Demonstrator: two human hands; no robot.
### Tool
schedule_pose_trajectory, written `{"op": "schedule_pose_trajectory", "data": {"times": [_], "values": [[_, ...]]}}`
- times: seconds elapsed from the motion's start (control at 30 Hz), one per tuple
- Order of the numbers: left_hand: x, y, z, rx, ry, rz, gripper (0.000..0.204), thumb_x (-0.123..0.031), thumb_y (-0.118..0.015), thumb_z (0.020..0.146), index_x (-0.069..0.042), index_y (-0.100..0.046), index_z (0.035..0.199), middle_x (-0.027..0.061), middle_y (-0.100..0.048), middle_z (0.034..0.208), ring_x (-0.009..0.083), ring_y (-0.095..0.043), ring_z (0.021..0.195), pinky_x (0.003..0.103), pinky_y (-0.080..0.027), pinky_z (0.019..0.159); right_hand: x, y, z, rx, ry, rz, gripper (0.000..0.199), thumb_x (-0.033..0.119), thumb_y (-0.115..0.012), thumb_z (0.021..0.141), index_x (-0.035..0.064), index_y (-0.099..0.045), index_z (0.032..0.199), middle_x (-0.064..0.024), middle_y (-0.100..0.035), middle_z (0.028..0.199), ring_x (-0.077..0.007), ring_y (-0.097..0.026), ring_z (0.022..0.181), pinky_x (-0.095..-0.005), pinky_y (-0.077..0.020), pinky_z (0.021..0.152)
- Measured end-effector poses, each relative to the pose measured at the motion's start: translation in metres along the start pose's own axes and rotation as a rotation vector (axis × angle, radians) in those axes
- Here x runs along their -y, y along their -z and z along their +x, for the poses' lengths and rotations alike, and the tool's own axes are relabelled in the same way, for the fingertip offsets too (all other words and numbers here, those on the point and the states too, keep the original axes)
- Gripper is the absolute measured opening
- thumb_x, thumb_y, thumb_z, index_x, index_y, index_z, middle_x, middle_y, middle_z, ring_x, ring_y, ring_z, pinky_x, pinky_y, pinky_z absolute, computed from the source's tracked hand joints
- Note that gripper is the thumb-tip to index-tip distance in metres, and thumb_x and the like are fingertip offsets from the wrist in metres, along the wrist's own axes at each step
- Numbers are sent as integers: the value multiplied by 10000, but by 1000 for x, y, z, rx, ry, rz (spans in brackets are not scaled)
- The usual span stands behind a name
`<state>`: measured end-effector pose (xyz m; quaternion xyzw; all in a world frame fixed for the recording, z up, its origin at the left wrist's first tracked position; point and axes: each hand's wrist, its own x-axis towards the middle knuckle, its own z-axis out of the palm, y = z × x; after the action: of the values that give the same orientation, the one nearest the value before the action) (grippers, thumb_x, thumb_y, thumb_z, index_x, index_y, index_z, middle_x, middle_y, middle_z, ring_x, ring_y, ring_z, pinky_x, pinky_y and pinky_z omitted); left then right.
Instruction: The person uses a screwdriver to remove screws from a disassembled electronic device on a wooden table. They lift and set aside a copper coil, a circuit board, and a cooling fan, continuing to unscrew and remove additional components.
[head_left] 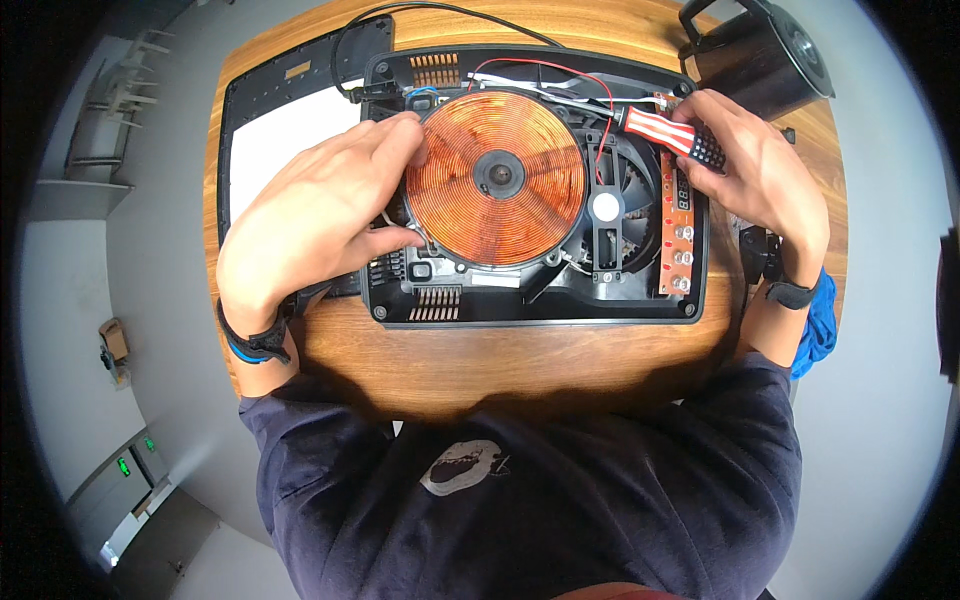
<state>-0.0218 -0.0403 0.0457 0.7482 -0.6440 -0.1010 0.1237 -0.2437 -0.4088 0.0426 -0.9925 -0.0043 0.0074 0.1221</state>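
Observation:
An opened induction cooker base (540, 318) lies on the table in front of me, its round copper coil (470, 205) exposed. My left hand (325, 195) grips the coil's left rim, fingers at the upper edge and thumb at the lower edge. At the housing's upper right, my right hand (760, 165) is closed about the handle end of a screwdriver (655, 130) with a red, white and black handle. Its shaft slants left over the housing toward the coil's top edge; the tip is hard to make out. A thin red wire (570, 68) arches above the coil.
Right of the coil sit a black fan (635, 190) and an orange circuit board (678, 240). A black panel with a white sheet (270, 150) lies at the left. A dark jug (760, 60) stands back right, and a black cable (450, 8) curves behind the housing.

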Motion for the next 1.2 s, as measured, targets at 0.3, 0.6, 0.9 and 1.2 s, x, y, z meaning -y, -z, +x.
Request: {"op": "schedule_pose_trajectory", "data": {"times": [0.3, 0.6, 0.9, 1.2], "values": [[2, 14, 0, 97, 30, -35, 862, -237, -1016, 744, 46, -598, 1442, 182, -723, 1198, 466, -715, 1209, 515, -567, 1090, 1, -6, 0, -31, 57, -43, 425, 261, -805, 1035, -13, -679, 1334, -238, -754, 1255, -483, -728, 1169, -531, -602, 983], [-2, 29, -6, 33, -28, 108, 552, -343, -1003, 765, -58, -599, 1011, 302, -712, 1469, 498, -724, 1177, 523, -610, 983, 1, -7, -1, -25, 26, -48, 409, 290, -783, 1065, 8, -693, 1348, -234, -762, 1234, -470, -735, 1169, -524, -610, 980], [-1, 35, -14, -36, -1, 167, 584, -341, -1031, 692, -33, -585, 909, 278, -721, 1469, 525, -704, 1217, 553, -603, 999, -1, -9, -1, -5, 24, -63, 402, 292, -773, 1073, 13, -685, 1348, -231, -757, 1238, -464, -737, 1169, -525, -610, 988], [8, 33, -16, -98, 92, 262, 561, -397, -992, 774, -35, -591, 925, 279, -700, 1531, 507, -734, 1140, 528, -612, 929, 3, -8, -2, 0, -4, -44, 400, 293, -766, 1081, 11, -679, 1352, -231, -748, 1253, -471, -733, 1171, -524, -609, 991]]}}
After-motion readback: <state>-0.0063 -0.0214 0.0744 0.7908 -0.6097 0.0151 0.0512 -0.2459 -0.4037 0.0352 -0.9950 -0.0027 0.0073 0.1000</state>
